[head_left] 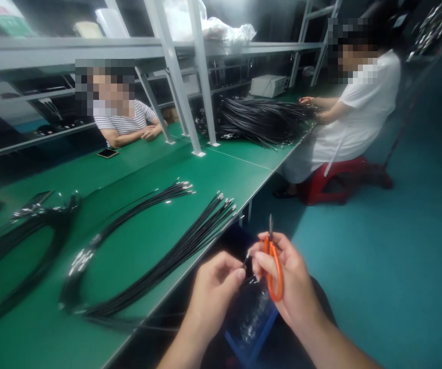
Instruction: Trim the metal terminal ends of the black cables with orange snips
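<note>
Between its thumb and fingers my left hand (218, 287) pinches the end of a thin black cable (246, 262). My right hand (292, 274) is wrapped round a pair of scissors (275, 269) with orange handles, the blades pointing up and away. The fingertips of that same hand meet the light-coloured tip of the cable. Below both hands sits a blue bin (257, 323) with small shiny pieces in it. On the green table to the left lies a curved bundle of black cables (167, 264) with pale connector ends.
More cable coils (47, 241) lie at the left of the green table (221, 171). A large black cable pile (259, 118) is at the back, by a person in white on a red stool (332, 179). Another person in stripes sits across; shelf posts (184, 87) rise between.
</note>
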Available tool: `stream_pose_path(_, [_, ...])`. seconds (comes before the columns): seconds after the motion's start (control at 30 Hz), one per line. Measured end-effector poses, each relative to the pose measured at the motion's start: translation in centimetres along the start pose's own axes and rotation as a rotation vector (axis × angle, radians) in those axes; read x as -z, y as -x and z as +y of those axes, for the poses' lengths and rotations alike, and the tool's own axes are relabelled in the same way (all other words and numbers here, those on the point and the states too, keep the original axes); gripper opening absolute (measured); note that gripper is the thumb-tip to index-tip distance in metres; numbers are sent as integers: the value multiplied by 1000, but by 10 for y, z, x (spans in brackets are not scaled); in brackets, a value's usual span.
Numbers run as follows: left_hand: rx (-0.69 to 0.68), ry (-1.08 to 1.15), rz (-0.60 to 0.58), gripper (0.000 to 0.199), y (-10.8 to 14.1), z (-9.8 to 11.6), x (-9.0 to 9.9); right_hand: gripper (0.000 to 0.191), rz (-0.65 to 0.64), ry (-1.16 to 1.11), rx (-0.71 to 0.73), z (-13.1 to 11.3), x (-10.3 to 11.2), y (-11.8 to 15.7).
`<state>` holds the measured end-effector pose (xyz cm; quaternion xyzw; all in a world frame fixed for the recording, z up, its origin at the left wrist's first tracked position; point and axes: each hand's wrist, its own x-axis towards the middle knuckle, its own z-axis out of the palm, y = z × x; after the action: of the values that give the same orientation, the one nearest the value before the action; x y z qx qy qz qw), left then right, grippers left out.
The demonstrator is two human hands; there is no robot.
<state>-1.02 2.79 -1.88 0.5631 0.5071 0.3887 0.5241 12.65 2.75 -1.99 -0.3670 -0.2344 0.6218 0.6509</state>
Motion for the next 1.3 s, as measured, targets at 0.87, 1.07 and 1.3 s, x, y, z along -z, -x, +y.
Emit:
stream_pose_path(0.87, [-86,-134,54,14,13,-12,-4,25,-25,-119,-208,10,-1,2])
stream_pose_path(1.07, [-72,-67,72,16,12,-18,-2,27,26,-162,-285,17,-4,5])
stream_pose_path(1.3, [-112,55,151,12,10,-12,-4,29,31,-156,-263,21,-14,13])
